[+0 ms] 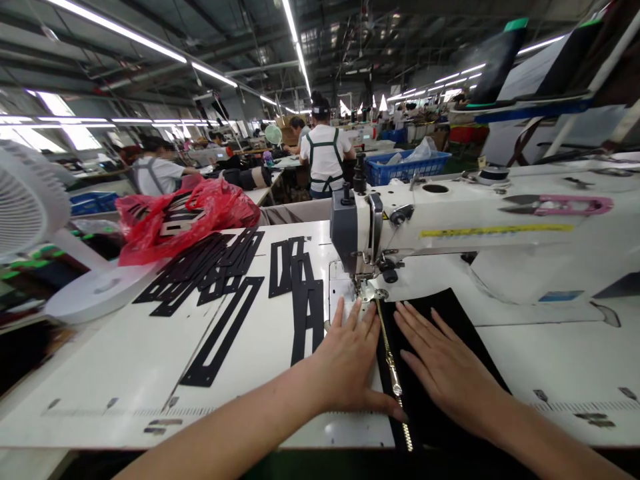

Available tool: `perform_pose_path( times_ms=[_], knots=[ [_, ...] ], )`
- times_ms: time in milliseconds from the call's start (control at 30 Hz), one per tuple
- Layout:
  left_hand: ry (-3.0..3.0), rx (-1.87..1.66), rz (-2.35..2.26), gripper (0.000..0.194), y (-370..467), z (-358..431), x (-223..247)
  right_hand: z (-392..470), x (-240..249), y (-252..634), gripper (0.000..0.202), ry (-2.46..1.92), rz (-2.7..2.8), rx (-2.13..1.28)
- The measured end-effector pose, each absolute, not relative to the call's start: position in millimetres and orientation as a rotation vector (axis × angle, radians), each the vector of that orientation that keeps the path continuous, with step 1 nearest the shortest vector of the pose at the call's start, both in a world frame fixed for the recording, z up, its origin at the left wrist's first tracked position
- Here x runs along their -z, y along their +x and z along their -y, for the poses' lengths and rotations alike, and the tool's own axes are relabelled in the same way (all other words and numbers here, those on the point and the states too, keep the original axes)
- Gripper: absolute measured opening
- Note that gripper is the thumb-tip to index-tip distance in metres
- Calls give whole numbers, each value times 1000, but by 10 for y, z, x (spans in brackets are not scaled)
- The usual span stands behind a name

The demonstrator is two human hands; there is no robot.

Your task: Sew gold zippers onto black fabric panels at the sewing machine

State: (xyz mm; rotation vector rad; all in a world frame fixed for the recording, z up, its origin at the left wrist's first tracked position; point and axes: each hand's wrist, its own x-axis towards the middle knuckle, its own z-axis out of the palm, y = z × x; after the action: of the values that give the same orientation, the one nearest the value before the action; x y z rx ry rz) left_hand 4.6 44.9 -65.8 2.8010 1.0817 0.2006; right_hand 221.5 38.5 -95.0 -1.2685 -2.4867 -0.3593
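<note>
A black fabric piece [450, 320] lies under the needle area of a white sewing machine [500, 247]. A gold zipper [391, 367] with its pull runs along the fabric from the presser foot [367, 290] towards the table's front edge. My left hand [350, 360] rests flat with fingers spread, left of the zipper, its thumb reaching across the lower part. My right hand [445, 363] lies flat on the black fabric, right of the zipper, its fingers stretched towards the machine foot.
Black frame-shaped pieces [225, 333] lie on the white table [125, 373] to the left. Behind them is a red plastic bag [215, 200], beside a white fan [30, 200]. Pink-handled snips [575, 205] rest on the machine. Ahead sits a person [325, 157] near a blue basket [407, 167].
</note>
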Motion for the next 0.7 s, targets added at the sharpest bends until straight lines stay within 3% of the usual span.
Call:
perform_pose_path(
  times_ms=[300,533,567,700],
  knots=[
    [2726,-173,-1032,123,-4,-525,654,-402,992,2084,51,-1282,2579,91],
    [2771,-223,-1249,122,-762,-80,493,-415,1077,2122,57,-1261,2600,133],
    [2828,-201,-1247,118,-872,41,537,-420,1101,2130,59,-1250,2594,186],
    [3134,-152,-1267,70,-1121,377,852,-457,1199,2128,66,-1179,2529,428]
  ],
)
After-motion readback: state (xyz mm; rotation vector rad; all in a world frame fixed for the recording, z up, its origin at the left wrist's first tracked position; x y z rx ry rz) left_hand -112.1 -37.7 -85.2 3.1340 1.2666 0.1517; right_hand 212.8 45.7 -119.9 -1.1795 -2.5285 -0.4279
